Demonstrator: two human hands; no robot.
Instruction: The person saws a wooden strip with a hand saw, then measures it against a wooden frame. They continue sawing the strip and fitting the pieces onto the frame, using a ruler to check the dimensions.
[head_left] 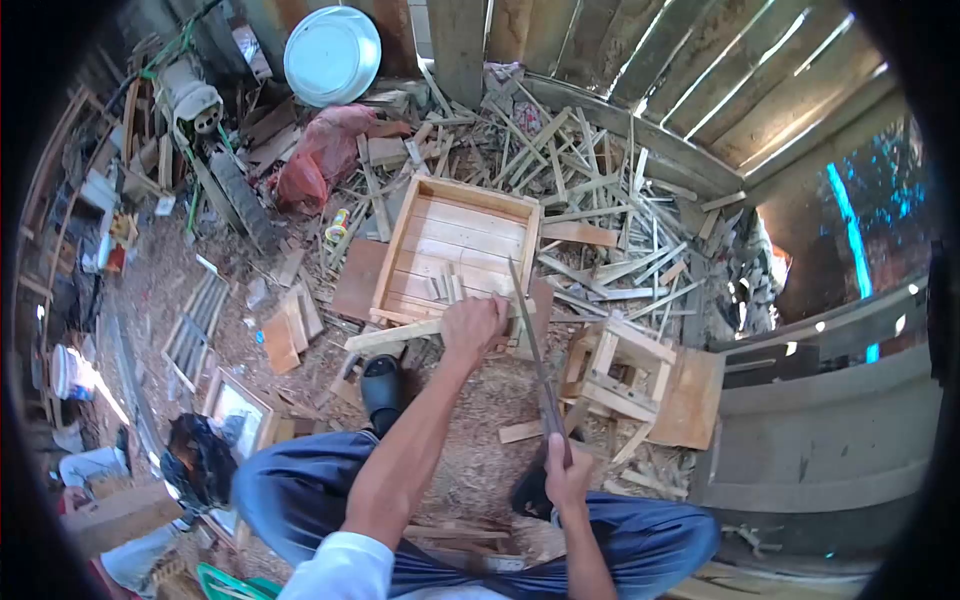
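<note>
1. Nearest the head camera, the right hand [567, 470] is wrapped around the handle of a long blade [530, 340], which slants up and away toward the other hand.
2. Farther out, the left hand [474, 325] is clenched around a wooden strip [400, 335] (pale, lying crosswise), held against the near edge of a shallow wooden crate [455, 240].
3. Below them, a black sandal [383, 390] rests on the sawdust-strewn floor [480, 400], with a small wooden stool [620, 375] just to the right.
</note>
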